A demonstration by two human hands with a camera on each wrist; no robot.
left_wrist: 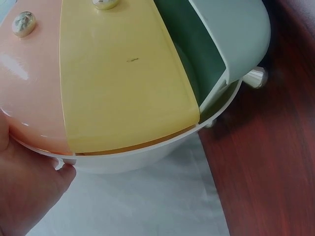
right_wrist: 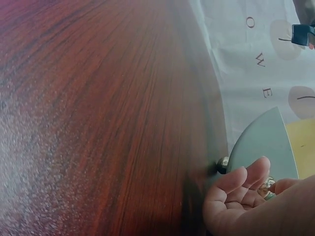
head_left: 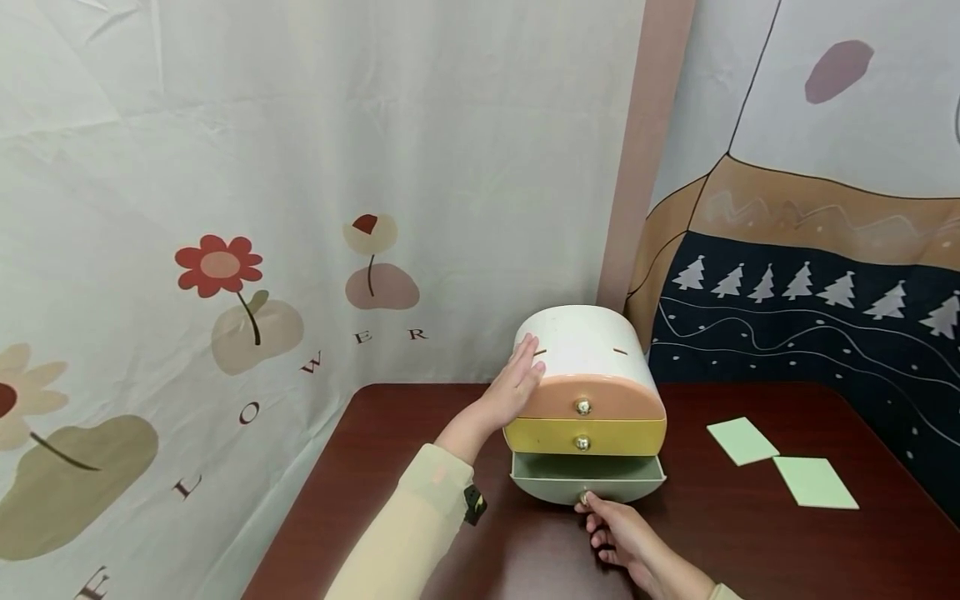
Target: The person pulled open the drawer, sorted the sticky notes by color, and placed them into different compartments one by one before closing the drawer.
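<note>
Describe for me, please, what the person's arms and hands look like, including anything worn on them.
The left arm wears a long, pale yellow sleeve, with a small black item bearing yellowish marks at its cuff. Only an edge of the right sleeve shows, similarly pale. The left hand and right hand wear no gloves.

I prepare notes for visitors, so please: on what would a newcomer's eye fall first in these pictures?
Probably the rounded white cabinet on the dark red table, with its peach drawer and yellow drawer closed. Below them, the pale green drawer stands open, its knob pinched by the right grip. Next, at left, the red flower printed on the pale cloth may draw notice.
</note>
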